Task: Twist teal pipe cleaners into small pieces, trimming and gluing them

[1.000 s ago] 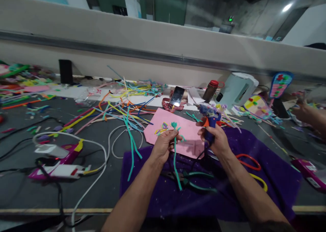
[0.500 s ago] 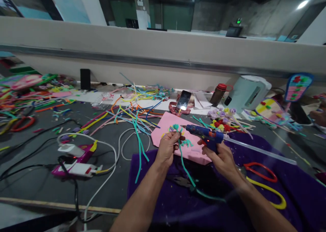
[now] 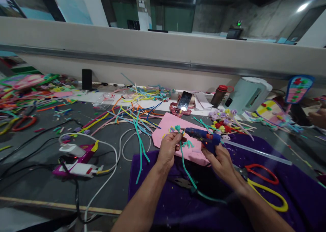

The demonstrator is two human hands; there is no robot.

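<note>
My left hand [image 3: 170,147] pinches a teal pipe cleaner [image 3: 185,167], its curled top showing above the fingers and a long tail hanging down. In my right hand [image 3: 221,159] is a blue hot glue gun [image 3: 202,135], fingers wrapped round its handle. Its nozzle points left, close to the curled top; whether it touches I cannot tell. A clear glue stick [image 3: 257,152] juts from the back of the gun. Beneath both hands lies a pink sheet [image 3: 163,127] with small teal and coloured pieces on it, over a purple cloth [image 3: 145,172].
Scissors with red and yellow handles [image 3: 267,188] lie at right; pliers [image 3: 182,182] rest near my forearms. A power strip [image 3: 73,160] with cables is at left. Loose pipe cleaners [image 3: 139,113], a phone [image 3: 185,100], a bottle [image 3: 218,95] and a kettle [image 3: 247,94] stand farther back.
The glue gun has moved slightly left, bringing its nozzle nearer the pipe cleaner's curled top. My left hand keeps its pinch. The whole view has shifted a little.
</note>
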